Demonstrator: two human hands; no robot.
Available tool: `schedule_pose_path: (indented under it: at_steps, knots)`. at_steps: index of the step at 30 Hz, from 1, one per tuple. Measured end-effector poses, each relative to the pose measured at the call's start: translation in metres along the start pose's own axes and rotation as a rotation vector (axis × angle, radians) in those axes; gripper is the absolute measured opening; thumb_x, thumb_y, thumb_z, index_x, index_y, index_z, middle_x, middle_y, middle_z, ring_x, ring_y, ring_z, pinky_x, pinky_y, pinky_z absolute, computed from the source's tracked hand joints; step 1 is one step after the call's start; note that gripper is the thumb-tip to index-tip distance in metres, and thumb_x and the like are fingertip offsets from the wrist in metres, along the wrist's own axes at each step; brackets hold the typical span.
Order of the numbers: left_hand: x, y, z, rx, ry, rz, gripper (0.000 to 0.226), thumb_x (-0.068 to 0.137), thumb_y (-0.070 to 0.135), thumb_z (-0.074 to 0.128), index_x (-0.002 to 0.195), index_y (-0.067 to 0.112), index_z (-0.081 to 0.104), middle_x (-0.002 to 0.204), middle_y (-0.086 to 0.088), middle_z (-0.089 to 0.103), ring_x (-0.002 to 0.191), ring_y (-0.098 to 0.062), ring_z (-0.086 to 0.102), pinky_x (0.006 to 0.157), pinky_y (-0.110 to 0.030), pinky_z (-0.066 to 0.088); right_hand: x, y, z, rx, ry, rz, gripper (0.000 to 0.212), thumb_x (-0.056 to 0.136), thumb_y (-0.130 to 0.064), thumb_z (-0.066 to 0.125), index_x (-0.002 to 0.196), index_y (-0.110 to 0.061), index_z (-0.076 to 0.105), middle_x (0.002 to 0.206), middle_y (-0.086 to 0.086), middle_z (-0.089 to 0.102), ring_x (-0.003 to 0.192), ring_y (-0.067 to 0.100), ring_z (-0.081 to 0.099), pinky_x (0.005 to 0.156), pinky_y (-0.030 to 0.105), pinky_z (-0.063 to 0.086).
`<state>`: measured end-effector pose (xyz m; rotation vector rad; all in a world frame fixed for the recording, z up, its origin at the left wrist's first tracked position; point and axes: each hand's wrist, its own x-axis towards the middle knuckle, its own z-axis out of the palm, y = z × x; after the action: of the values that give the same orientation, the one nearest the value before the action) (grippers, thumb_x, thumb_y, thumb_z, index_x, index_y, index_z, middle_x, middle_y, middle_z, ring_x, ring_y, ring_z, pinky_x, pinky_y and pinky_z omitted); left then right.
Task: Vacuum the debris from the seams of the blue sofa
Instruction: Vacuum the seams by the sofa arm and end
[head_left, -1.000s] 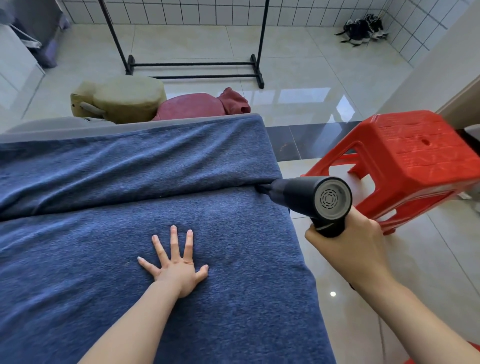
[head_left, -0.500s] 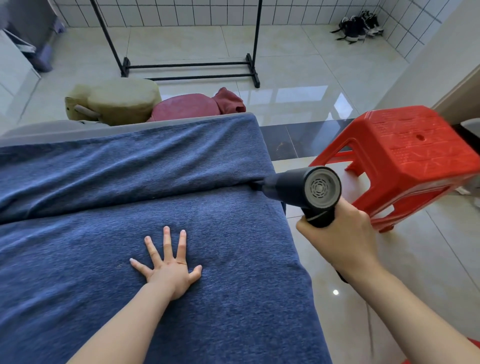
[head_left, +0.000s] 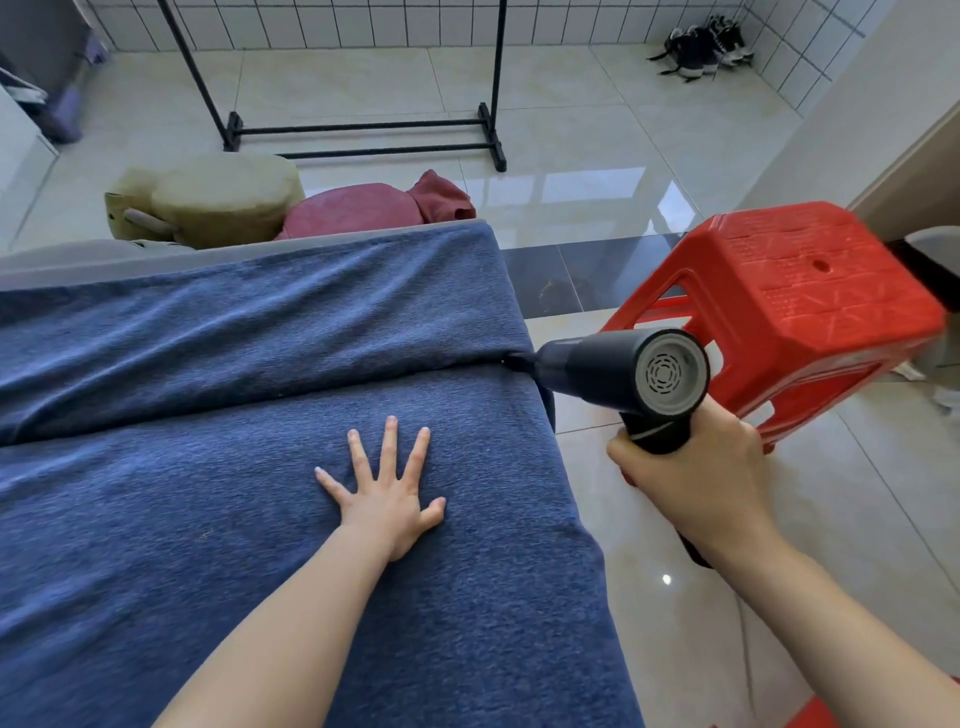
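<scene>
A: Two hands busy. Right hand (head_left: 693, 475) wrapped round the grip of the black handheld vacuum (head_left: 618, 375), nozzle tip buried at the right end of the seam (head_left: 260, 402) between backrest and seat cushion of the blue sofa (head_left: 208, 545).

B: Left?

A: Left hand (head_left: 387, 493) flat on the seat cushion near its right edge, fingers spread and straight, holding nothing, just pressing the fabric down. Well short of the seam.

B: Step?

A: Looks like the start of a seam pass, from the sofa's right edge. Rest of the crease running toward the left edge apparently not yet covered. Can't make out debris in the crease at this resolution; a few pale specks on the cushion surface, unclear what.

B: Next?

A: Probably drag the nozzle leftward along the crease, tip kept down in the fold. Likely needs the left hand shifted closer to the seam to spread it open. Watch for towel-like fabric getting sucked into the tip.

B: Clearance?

A: Red plastic stool (head_left: 789, 312) just beside the vacuum body, off the sofa's right edge. Could get bumped on a pull-back.
</scene>
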<state>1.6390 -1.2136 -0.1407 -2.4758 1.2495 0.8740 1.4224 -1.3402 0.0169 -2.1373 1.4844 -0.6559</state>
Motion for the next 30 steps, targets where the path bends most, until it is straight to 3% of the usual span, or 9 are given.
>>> schedule_pose_path:
  at_steps: [6, 12, 20, 22, 25, 28, 30]
  knots:
    - [0.0, 0.0, 0.001, 0.001, 0.013, -0.005, 0.086, 0.089, 0.071, 0.03, 0.142, 0.043, -0.032, 0.149, 0.003, -0.044, 0.135, -0.042, -0.037, 0.1, -0.08, -0.004, 0.007, -0.004, 0.013, -0.004, -0.062, 0.022, 0.026, 0.063, -0.043, 0.064, 0.078, -0.026, 0.051, 0.069, 0.005, 0.066, 0.074, 0.039, 0.063, 0.066, 0.046, 0.055]
    - [0.002, -0.001, 0.002, -0.013, -0.002, -0.01, 0.086, 0.089, 0.07, 0.03, 0.141, 0.044, -0.034, 0.148, 0.004, -0.046, 0.134, -0.042, -0.04, 0.1, -0.08, -0.005, 0.012, -0.002, 0.006, -0.037, -0.058, 0.035, 0.025, 0.067, -0.032, 0.073, 0.082, -0.024, 0.054, 0.071, 0.004, 0.066, 0.077, 0.039, 0.063, 0.067, 0.043, 0.054]
    - [0.003, 0.001, 0.0, -0.002, -0.009, -0.022, 0.085, 0.089, 0.07, 0.03, 0.14, 0.045, -0.033, 0.148, 0.005, -0.046, 0.135, -0.041, -0.04, 0.1, -0.08, -0.006, 0.01, -0.005, 0.022, -0.04, -0.087, 0.138, 0.028, 0.07, -0.037, 0.07, 0.091, -0.023, 0.059, 0.08, 0.006, 0.071, 0.083, 0.038, 0.065, 0.075, 0.046, 0.056]
    - [0.0, 0.001, 0.0, 0.003, 0.006, -0.015, 0.085, 0.089, 0.071, 0.029, 0.141, 0.045, -0.032, 0.149, 0.005, -0.044, 0.136, -0.04, -0.037, 0.101, -0.08, -0.005, 0.006, -0.007, 0.022, 0.001, -0.103, 0.181, 0.026, 0.071, -0.035, 0.07, 0.091, -0.023, 0.06, 0.079, 0.004, 0.071, 0.084, 0.037, 0.065, 0.076, 0.045, 0.056]
    - [-0.008, -0.005, 0.003, 0.029, 0.038, 0.018, 0.081, 0.091, 0.071, 0.025, 0.143, 0.043, -0.03, 0.152, 0.006, -0.04, 0.14, -0.037, -0.033, 0.104, -0.076, -0.003, 0.003, -0.008, 0.016, 0.126, -0.115, 0.254, 0.018, 0.071, -0.033, 0.072, 0.077, -0.026, 0.055, 0.069, -0.007, 0.066, 0.079, 0.03, 0.067, 0.072, 0.037, 0.053]
    - [-0.021, -0.014, 0.007, 0.042, 0.061, 0.068, 0.077, 0.094, 0.067, 0.025, 0.146, 0.041, -0.025, 0.155, 0.007, -0.033, 0.143, -0.032, -0.029, 0.111, -0.07, -0.003, -0.008, -0.01, 0.007, 0.316, -0.129, 0.306, 0.026, 0.064, -0.045, 0.072, 0.079, -0.029, 0.058, 0.072, -0.007, 0.067, 0.076, 0.03, 0.071, 0.077, 0.047, 0.059]
    - [-0.031, -0.02, 0.009, 0.056, 0.061, 0.093, 0.075, 0.095, 0.063, 0.027, 0.149, 0.04, -0.02, 0.157, 0.008, -0.029, 0.145, -0.028, -0.024, 0.114, -0.065, -0.001, -0.02, -0.013, -0.001, 0.437, -0.16, 0.337, 0.03, 0.069, -0.044, 0.078, 0.087, -0.025, 0.061, 0.074, -0.002, 0.067, 0.07, 0.029, 0.071, 0.077, 0.052, 0.06]
